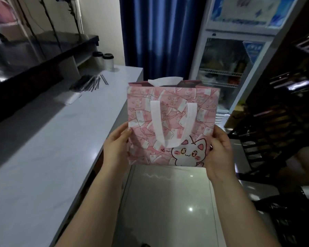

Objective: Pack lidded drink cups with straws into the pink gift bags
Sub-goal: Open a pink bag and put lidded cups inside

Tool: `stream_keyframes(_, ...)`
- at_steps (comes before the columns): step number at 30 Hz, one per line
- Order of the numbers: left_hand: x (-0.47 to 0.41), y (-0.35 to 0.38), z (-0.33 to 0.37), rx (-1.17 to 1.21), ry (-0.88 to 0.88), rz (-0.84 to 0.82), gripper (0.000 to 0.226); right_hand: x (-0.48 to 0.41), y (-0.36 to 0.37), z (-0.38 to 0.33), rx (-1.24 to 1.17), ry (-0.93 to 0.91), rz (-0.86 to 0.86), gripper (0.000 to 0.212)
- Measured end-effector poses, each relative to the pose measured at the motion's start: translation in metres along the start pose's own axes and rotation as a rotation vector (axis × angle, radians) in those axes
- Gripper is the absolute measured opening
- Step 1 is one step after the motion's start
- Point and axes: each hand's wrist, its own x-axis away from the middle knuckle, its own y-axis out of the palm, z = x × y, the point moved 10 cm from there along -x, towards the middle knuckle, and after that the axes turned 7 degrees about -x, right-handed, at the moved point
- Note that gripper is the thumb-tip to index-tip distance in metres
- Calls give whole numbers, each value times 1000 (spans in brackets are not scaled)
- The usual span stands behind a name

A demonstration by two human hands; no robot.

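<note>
Gift bag point(203, 107): pink, banknote-style print, white handles point(156, 122), white cartoon cat point(189, 154) on its lower right. Left of bag: pale grey counter point(43, 148), white cups point(108, 62) with black lids, dark straws point(91, 83). Behind bag: blue curtain point(159, 38).

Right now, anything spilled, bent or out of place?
Nothing stands out. The bag is upright and looks intact, held between the left hand and right hand, its front handle hanging down. Two cups stand upright, lids on, at the far end of the counter; straws lie loosely piled nearby.
</note>
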Motion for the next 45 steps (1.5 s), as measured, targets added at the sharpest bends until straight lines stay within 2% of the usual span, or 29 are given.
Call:
stream_keyframes(3,-65,24,44,-33,81,-46,20,-60,39,-2,-52,-26,-9,30)
stream_keyframes(6,-115,30,54,-65,125,-25,24,-106,60,22,-41,-13,17,34)
stream_keyframes(13,-209,7,41,-18,39,143,26,-197,123,98,-29,65,52,43)
stream_keyframes(18,-269,-52,58,85,74,422,23,-268,219,155,-96,161,-169,37)
stream_keyframes(23,-298,-98,80,212,149,699,24,-314,328,220,-82,344,-406,34)
stream_keyframes(26,-304,-123,104,251,208,838,22,-322,391,253,-67,441,-570,33)
stream_keyframes(29,-292,-153,117,269,289,1013,24,-313,442,286,26,505,-752,41)
stream_keyframes(33,-263,-181,107,244,325,1179,40,-288,477,326,152,537,-951,48)
stream_keyframes(38,-247,-195,84,58,334,1268,45,-278,496,359,311,451,-1005,42)
stream_keyframes(41,-256,-194,63,-92,299,1247,39,-288,491,372,404,356,-962,34)
stream_keyframes(45,-270,-187,40,-217,239,1232,47,-295,480,384,503,314,-987,36)
